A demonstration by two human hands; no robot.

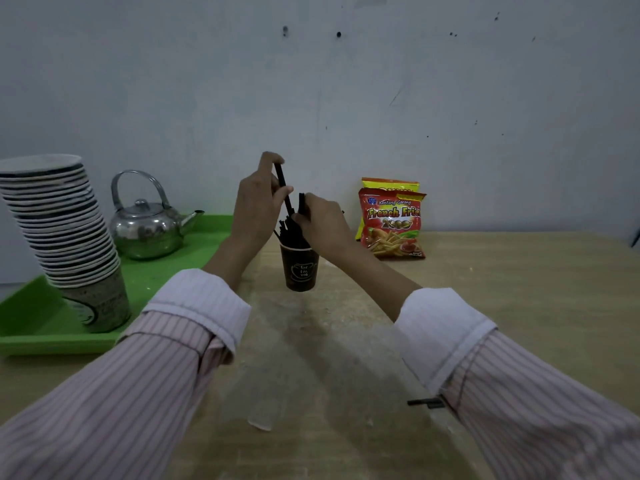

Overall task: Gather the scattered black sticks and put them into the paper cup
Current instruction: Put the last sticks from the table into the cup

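Near the middle of the frame stands the dark paper cup, upright on the worktop. A bunch of black sticks pokes out of its top. The left hand pinches one long black stick near its upper end, with the low end pointing down into the cup. The right hand is closed around a few more sticks right over the cup's mouth, and their tips show above the fingers.

These sticks look thin, stiff and very light. I think they are smooth and could slip, so a pinch near the top end works well for steering the bottom end in. The cup looks light too, and it is getting top-heavy. A hard push might tip it, so a gentle drop seems best.

Low at the right of the frame, one more stick lies flat on the worktop, just beside the striped right sleeve. It is not yet gathered.

Further out, a green tray at the left holds a tall stack of cups and a shiny kettle. Two snack bags lean by the wall, to the right of the cup.
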